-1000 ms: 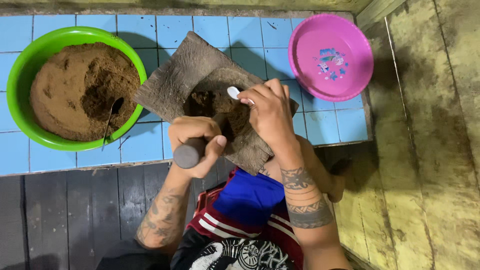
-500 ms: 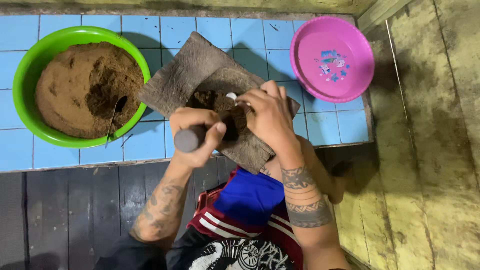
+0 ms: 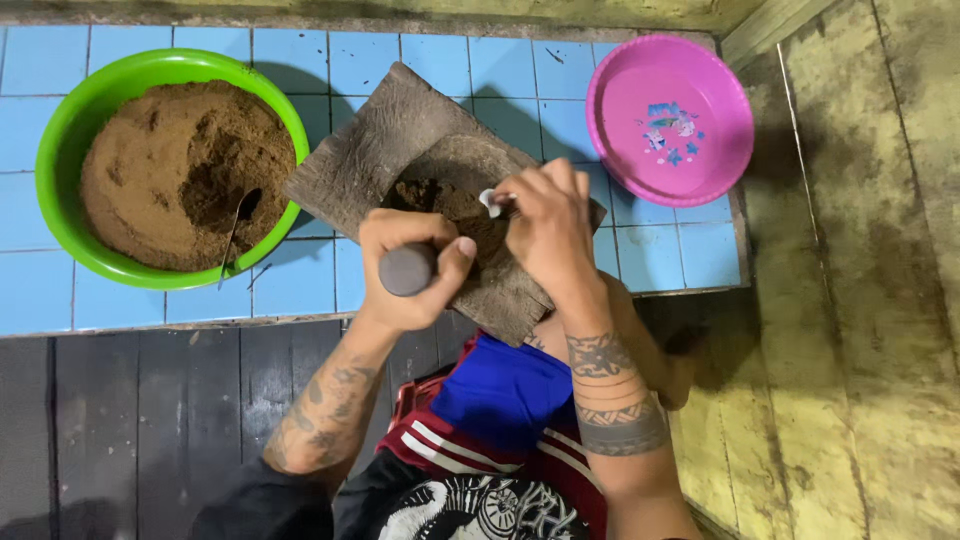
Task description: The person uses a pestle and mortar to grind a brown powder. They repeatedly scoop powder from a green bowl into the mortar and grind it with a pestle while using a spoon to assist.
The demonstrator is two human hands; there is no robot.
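Observation:
A dark stone grinding slab lies tilted on the blue tiled ledge, with brown paste in its hollow. My left hand is closed around a dark round stone pestle at the slab's near edge. My right hand rests over the paste and holds a small white spoon with its tip showing. Left of the slab sits a green bowl heaped with brown ground powder.
A metal spoon stands in the powder. An empty pink plastic basin sits at the ledge's right end. Dark floorboards lie below the ledge, a stained yellow wooden wall to the right. My knees are tucked under the ledge.
My left hand with the pestle has pulled slightly back toward the slab's near edge. My right hand stays over the paste with the white spoon.

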